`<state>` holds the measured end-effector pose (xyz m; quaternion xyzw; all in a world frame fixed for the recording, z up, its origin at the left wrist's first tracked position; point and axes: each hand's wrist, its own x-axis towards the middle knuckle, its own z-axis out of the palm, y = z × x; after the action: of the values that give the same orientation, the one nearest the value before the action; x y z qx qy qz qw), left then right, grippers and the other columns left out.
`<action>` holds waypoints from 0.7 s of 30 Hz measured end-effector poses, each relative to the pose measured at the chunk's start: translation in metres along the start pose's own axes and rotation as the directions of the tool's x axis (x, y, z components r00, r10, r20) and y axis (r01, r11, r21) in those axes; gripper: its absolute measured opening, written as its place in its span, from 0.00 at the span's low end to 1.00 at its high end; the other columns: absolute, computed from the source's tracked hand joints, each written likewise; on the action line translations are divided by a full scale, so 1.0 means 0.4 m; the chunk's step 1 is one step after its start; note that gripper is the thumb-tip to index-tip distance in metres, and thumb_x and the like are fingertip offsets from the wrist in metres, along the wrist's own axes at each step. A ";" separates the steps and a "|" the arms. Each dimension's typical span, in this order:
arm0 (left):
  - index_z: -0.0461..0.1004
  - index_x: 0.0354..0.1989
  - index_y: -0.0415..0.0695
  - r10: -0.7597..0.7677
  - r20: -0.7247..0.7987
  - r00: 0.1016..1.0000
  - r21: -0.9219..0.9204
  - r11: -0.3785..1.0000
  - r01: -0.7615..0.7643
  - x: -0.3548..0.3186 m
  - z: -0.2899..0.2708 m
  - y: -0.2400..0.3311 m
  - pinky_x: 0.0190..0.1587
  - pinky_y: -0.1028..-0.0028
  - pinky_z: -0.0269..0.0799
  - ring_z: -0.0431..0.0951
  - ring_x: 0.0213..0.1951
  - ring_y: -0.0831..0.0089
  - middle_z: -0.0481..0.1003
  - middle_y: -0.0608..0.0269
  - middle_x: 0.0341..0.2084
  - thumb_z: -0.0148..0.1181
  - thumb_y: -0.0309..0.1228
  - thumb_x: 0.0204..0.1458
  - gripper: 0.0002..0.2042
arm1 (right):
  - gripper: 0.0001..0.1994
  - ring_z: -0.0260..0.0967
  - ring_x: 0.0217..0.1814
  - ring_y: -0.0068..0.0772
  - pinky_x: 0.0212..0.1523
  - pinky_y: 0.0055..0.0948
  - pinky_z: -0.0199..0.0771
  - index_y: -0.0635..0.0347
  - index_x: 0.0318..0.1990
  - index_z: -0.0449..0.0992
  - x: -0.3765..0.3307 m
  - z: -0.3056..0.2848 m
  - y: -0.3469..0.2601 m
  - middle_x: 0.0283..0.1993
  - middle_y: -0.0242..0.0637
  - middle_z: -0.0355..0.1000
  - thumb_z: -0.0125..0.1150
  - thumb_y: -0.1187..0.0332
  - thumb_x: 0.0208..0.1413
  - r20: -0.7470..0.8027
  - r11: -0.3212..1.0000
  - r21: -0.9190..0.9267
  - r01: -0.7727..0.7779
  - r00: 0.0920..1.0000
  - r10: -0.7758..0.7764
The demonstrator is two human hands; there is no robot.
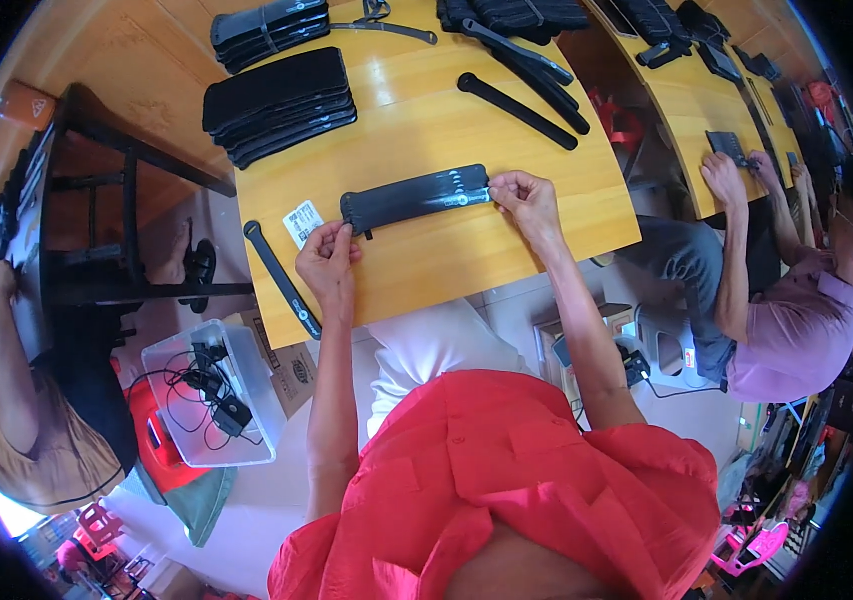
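A wide, flat black band [412, 198] with small pale marks lies across the wooden table in front of me, tilted slightly up to the right. My left hand [327, 262] pinches its near left corner between thumb and fingers. At the other end, my right hand [527, 203] grips the right edge in a pinch. A white printed label [302, 223] sits just beyond my left fingers. Left of that hand, a narrow black strap [283, 280] with a rounded end rests along the table edge.
Stacked black bands [279, 105] stand at the far left of the table [417, 275]. Loose black straps [519, 110] lie at the far right. A clear plastic bin [257, 400] with cables is on the floor at left. Co-workers sit on both sides, one in a purple shirt [797, 325].
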<state>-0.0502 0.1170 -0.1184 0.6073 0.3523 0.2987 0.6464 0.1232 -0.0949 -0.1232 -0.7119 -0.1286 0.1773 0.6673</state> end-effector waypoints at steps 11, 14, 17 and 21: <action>0.74 0.33 0.36 0.005 -0.007 1.000 -0.018 1.000 -0.005 -0.004 0.009 0.005 0.22 0.85 0.68 0.71 0.20 0.84 0.73 0.67 0.21 0.58 0.21 0.50 0.03 | 0.04 0.61 0.22 0.13 0.24 0.13 0.62 0.67 0.34 0.75 -0.004 0.007 0.024 0.22 0.25 0.68 0.58 0.80 0.49 -0.036 0.998 0.031 0.045 0.998 -0.044; 0.74 0.33 0.36 -0.031 -0.026 0.999 -0.012 0.999 0.031 -0.003 0.011 0.004 0.22 0.85 0.68 0.71 0.20 0.84 0.73 0.67 0.21 0.58 0.21 0.50 0.03 | 0.05 0.61 0.23 0.13 0.25 0.13 0.62 0.65 0.35 0.74 -0.004 0.018 0.026 0.24 0.25 0.68 0.58 0.80 0.50 -0.072 0.997 -0.001 0.081 0.994 -0.081; 0.74 0.33 0.36 -0.019 -0.043 0.999 0.045 0.999 0.021 -0.004 0.011 0.004 0.22 0.85 0.68 0.70 0.20 0.84 0.73 0.67 0.21 0.58 0.21 0.49 0.03 | 0.05 0.60 0.24 0.11 0.26 0.12 0.62 0.64 0.35 0.74 -0.005 0.024 0.023 0.25 0.24 0.68 0.57 0.80 0.50 -0.106 0.995 -0.036 0.095 0.989 -0.098; 0.73 0.32 0.37 -0.002 -0.039 0.999 0.054 0.999 0.004 -0.004 0.012 0.000 0.22 0.85 0.69 0.71 0.20 0.84 0.73 0.66 0.21 0.59 0.21 0.49 0.03 | 0.05 0.59 0.24 0.09 0.26 0.11 0.61 0.64 0.35 0.74 -0.009 0.023 0.026 0.25 0.23 0.67 0.58 0.80 0.49 -0.122 0.994 -0.050 0.096 0.987 -0.101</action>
<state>-0.0471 0.1131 -0.1184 0.6181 0.3737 0.2997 0.6233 0.1156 -0.0889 -0.1336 -0.7288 -0.1257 0.0965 0.6661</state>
